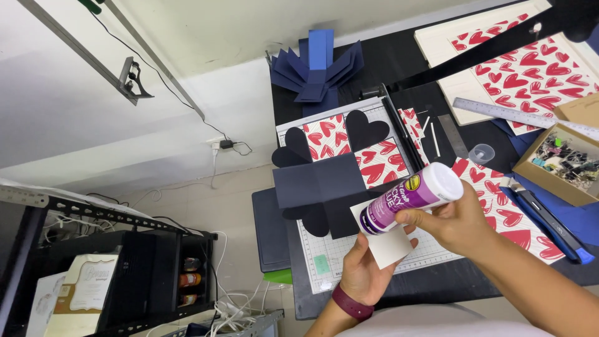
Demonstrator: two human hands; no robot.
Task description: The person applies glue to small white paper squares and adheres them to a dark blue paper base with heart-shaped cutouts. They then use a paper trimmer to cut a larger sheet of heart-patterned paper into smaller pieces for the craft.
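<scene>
Right hand (458, 221) wrapped around a purple glue bottle (409, 196) with a white cap, fingers curled tight on its barrel, bottle lying almost level with the base end toward the left, just above the card; left hand (365, 268) underneath, palm up, thumb and fingers pinching a small white square card (388, 244) by its lower edge, dark red band (351, 304) on that wrist; both hands hovering over the near edge of a gridded cutting mat (327, 256). On the mat, a dark navy paper piece (321, 187) with a square middle and heart-shaped flaps, resting over squares of white paper printed with red hearts (377, 162); behind it, near the wall, a folded fan-like blue paper form (318, 68). To the right, on the black table (437, 281), a larger sheet of the same red-heart paper (530, 72) on a cream board, a metal ruler (505, 112) across it, a cardboard box of small clips (558, 159), a small clear cap (482, 153), and a blue-tipped utility knife (549, 221) lying on more heart paper. Off to the left, on the floor, a black metal rack (125, 249) with boxes, jars and loose white cables.
</scene>
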